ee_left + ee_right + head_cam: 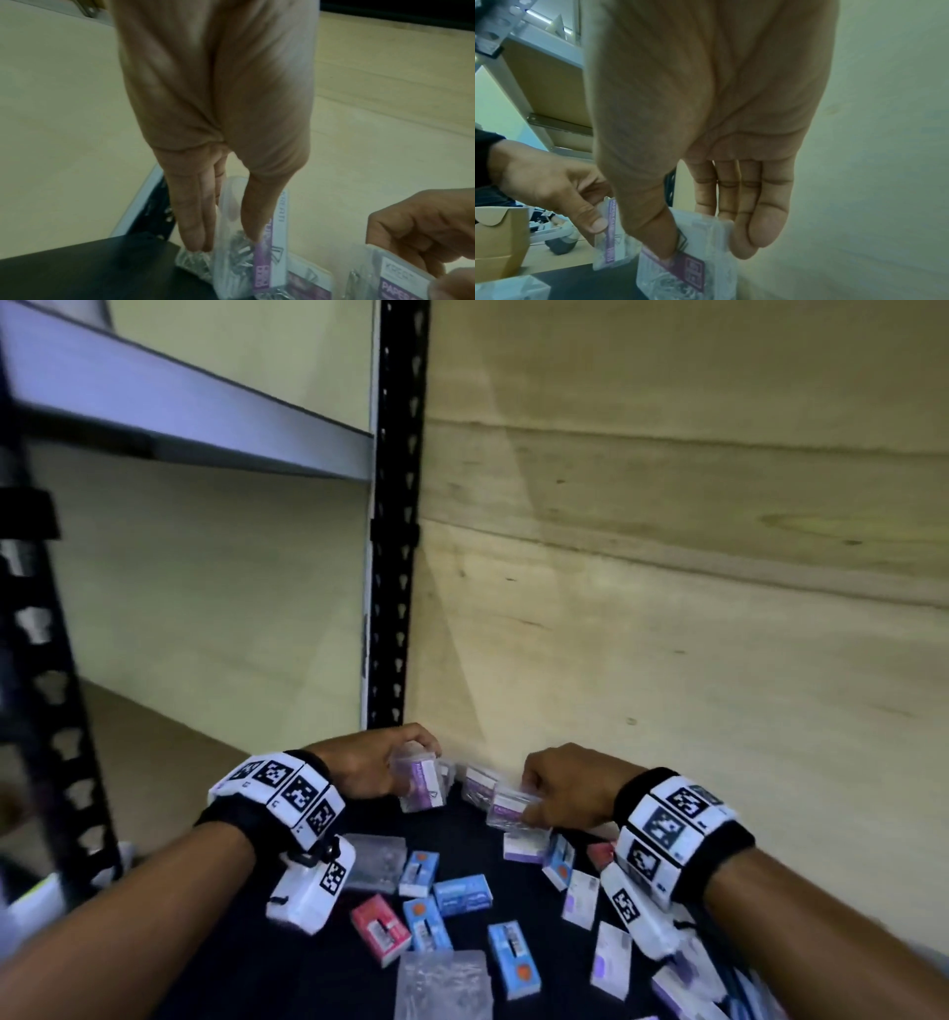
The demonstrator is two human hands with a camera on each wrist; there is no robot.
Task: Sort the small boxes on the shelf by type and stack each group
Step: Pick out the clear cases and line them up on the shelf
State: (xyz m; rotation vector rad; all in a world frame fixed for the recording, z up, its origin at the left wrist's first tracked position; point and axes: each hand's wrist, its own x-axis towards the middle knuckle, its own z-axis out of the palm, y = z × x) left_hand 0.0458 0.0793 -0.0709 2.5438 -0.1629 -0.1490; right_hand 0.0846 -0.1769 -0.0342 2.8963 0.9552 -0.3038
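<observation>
Gathering one type at the far corner, the left hand (367, 770) is pinching a clear paper-clip box (422, 780) between thumb and fingers while the right hand (562, 796) is pinching another paper-clip box (511, 809) beside it, probably for stacking.

label text on loose boxes (462, 894): blurred, unreadable | clear case (445, 986): cut off by bottom edge
</observation>
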